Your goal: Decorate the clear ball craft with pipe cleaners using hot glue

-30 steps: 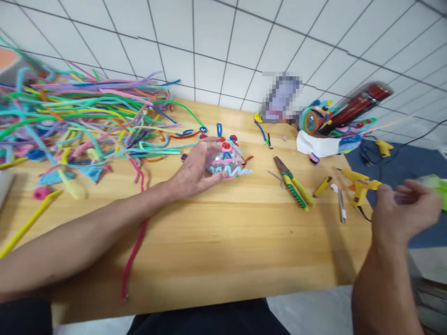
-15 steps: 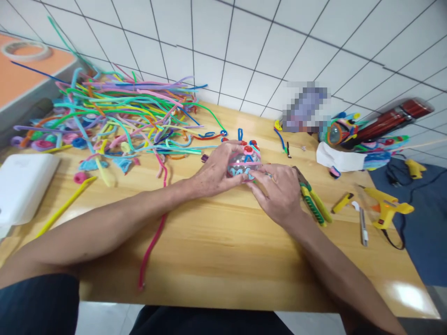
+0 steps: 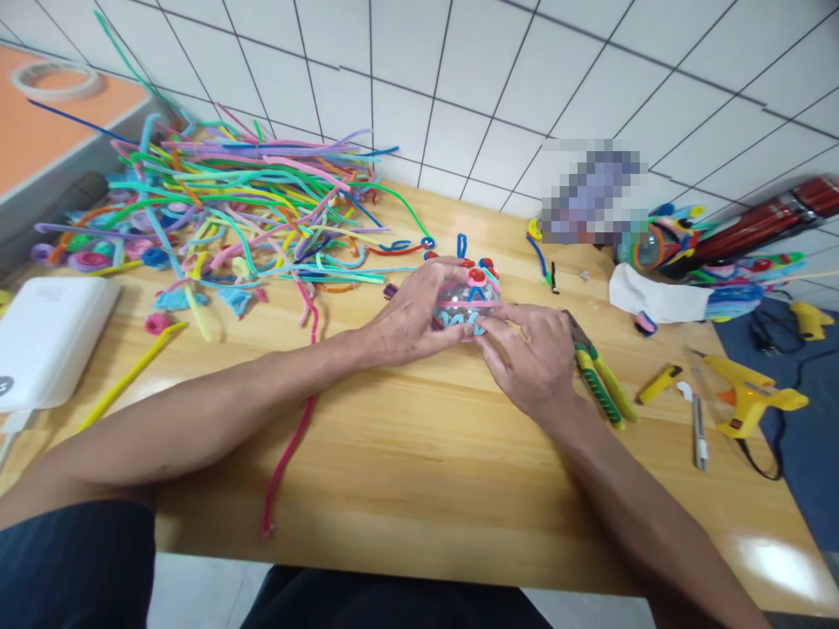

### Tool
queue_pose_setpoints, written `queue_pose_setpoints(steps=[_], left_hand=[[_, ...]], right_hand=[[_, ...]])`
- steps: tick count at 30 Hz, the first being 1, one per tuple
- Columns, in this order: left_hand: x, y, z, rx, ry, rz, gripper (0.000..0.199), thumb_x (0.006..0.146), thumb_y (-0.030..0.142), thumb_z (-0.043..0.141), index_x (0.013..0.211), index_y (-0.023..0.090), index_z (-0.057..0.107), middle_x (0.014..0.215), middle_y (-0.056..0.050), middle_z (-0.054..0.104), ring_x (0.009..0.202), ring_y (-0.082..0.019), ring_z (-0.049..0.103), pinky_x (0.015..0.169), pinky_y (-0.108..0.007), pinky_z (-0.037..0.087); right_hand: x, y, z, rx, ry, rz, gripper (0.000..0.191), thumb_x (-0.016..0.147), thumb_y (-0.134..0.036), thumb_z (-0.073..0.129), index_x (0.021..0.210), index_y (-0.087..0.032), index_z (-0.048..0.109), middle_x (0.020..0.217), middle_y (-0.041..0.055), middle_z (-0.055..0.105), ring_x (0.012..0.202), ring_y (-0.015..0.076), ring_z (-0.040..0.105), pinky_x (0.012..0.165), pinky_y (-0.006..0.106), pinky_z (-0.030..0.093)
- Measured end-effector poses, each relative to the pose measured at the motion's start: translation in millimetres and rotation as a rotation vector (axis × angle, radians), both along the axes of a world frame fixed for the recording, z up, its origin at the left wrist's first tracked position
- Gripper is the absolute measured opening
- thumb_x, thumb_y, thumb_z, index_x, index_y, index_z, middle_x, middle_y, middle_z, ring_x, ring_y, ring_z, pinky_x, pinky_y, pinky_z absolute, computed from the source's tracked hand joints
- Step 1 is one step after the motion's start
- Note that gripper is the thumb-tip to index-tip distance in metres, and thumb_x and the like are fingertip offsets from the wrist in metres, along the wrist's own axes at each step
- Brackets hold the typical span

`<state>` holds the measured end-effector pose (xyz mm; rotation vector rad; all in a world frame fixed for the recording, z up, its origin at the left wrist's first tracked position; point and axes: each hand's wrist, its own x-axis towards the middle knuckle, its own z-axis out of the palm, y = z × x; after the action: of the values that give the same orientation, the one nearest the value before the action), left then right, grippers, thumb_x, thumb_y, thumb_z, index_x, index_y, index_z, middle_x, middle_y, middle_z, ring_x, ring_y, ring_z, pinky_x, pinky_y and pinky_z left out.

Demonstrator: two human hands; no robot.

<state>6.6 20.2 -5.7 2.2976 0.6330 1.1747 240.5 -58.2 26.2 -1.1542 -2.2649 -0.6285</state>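
A clear rounded plastic piece (image 3: 462,297) stands on the wooden table, trimmed with a pink band, a light blue wavy pipe cleaner and red coils on top. My left hand (image 3: 419,306) wraps around its left side, thumb along the lower front. From the right, my right hand (image 3: 532,354) presses its fingertips against the light blue wavy pipe cleaner (image 3: 477,325) at the lower front edge. The underside of the clear piece is hidden. Behind it lies a small blue loop (image 3: 462,245).
Many pipe cleaners (image 3: 249,201) are heaped at the back left, near a white power bank (image 3: 58,341). A red pipe cleaner (image 3: 288,476) crosses the front. Rightward lie green-yellow pliers (image 3: 599,384), a cutter (image 3: 700,432) and a glue gun (image 3: 747,397). A red flask (image 3: 760,227) leans behind.
The whole view has shifted slightly, so things appear a little further right. Both hands keep about the same hold on the clear piece; the right fingertips have moved slightly.
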Motion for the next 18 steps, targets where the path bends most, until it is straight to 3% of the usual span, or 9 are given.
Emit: queue_pose_setpoints(steps=[7,18], left_hand=[[1.5,-0.4,0.5,0.042,-0.032,-0.013,0.060,0.101,0.052,0.075,0.144,0.022,0.047,0.152,-0.022,0.060,0.150,-0.035,0.057,0.122,-0.058,0.053],[0.8,0.0,3.9,-0.004,0.018,0.000,0.061,0.099,0.058,0.074,0.142,0.023,0.048,0.154,-0.022,0.060,0.154,-0.035,0.055,0.124,-0.060,0.051]], right_hand=[[-4.3,0.0,2.7,0.067,0.005,0.034,0.017,0.101,-0.020,0.070,0.115,-0.023,0.079,0.110,0.0093,0.084,0.101,0.0254,0.075,0.087,0.041,0.052],[-6.5,1.0,2.2,0.118,0.022,0.040,0.017,0.100,-0.019,0.070,0.114,-0.023,0.078,0.108,0.0085,0.082,0.099,0.0241,0.073,0.088,0.040,0.051]])
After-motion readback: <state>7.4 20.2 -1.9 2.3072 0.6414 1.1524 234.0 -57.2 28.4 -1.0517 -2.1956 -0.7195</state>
